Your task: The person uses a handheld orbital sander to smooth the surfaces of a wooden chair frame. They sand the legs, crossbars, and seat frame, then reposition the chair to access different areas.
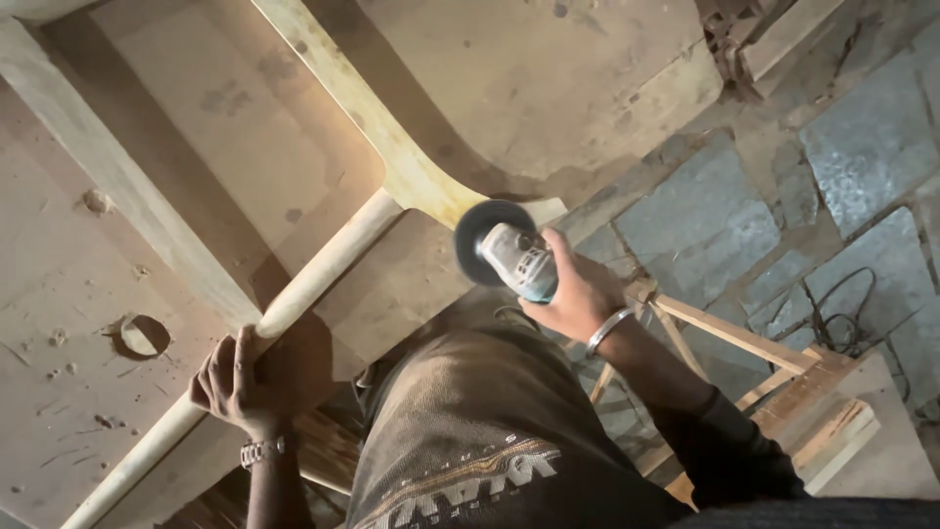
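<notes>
A pale wooden frame piece [338, 257] with a rounded rail and a flat curved bar lies across a dusty plywood workbench [59, 323]. My left hand [235, 382] grips the rounded rail near its lower end. My right hand [578, 289] holds a white and teal angle grinder [514, 257]. Its dark disc [480, 230] touches the joint where the rail meets the flat bar [421, 186].
A round hole [142, 335] is cut in the workbench at the left. Stone paving [705, 225] lies to the right, with a black cable [832, 313] and a wooden frame of slats [774, 372]. Wood shavings [725, 34] sit at the top right.
</notes>
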